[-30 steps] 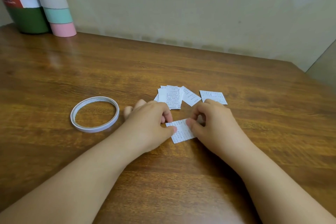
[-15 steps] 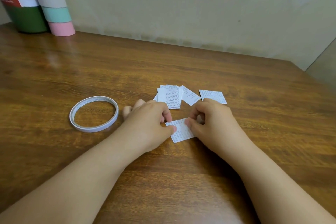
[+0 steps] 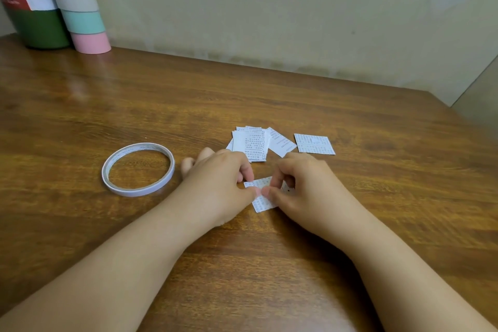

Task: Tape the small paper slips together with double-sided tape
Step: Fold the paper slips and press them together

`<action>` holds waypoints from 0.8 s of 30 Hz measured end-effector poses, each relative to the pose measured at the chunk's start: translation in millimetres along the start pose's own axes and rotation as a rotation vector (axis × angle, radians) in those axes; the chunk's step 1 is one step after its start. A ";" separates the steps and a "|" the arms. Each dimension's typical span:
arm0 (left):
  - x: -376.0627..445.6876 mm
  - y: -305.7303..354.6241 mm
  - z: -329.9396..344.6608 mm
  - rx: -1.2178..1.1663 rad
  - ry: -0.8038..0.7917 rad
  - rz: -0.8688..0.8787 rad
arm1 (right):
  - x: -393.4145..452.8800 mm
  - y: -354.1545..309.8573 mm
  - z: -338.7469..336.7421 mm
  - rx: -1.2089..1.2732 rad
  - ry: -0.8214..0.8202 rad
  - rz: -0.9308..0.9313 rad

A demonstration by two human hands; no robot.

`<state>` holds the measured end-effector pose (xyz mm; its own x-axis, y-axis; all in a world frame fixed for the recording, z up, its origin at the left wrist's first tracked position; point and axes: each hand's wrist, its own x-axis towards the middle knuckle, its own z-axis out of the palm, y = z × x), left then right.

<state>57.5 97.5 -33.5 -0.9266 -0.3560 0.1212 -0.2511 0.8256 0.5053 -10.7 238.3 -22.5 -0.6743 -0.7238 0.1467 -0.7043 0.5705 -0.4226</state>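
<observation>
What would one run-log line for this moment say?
left hand: pinches slip | right hand: pinches slip | slip: on table | tape roll: flat, untouched | pile: waiting

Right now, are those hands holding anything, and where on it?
Both hands work one paper slip lying on the table: left hand pinches its left edge, right hand its right side.

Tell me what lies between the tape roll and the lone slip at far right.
Head view: the left hand and, behind it, the fanned pile of slips lie between tape roll and lone slip.
</observation>
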 end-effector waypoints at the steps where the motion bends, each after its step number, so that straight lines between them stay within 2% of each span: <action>1: -0.2 0.0 0.1 -0.001 0.000 -0.002 | 2.5 1.0 0.8 -0.059 0.040 0.021; 3: -0.2 -0.3 0.3 -0.002 0.003 -0.003 | 6.6 1.9 0.6 -0.157 0.117 0.056; 8: -0.1 0.1 -0.1 0.001 0.001 -0.004 | 0.6 -0.9 -0.4 0.012 -0.007 0.011; 12: -0.8 -0.2 0.0 -0.005 0.006 -0.003 | 8.0 3.1 0.2 -0.137 0.104 0.067; 16: -0.5 0.9 -0.6 0.003 0.000 -0.006 | -0.9 -0.2 -2.2 0.044 -0.029 0.007; 21: -1.4 0.6 -0.9 -0.006 0.005 -0.006 | 7.7 6.6 -1.0 -0.041 0.096 0.079; 24: -1.4 0.8 -1.1 -0.003 -0.001 -0.008 | 2.6 5.7 -1.5 0.017 0.009 0.009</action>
<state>59.0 98.2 -32.4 -0.9247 -0.3625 0.1162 -0.2581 0.8213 0.5087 -16.8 240.2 -23.1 -0.6826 -0.7151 0.1508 -0.6944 0.5704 -0.4387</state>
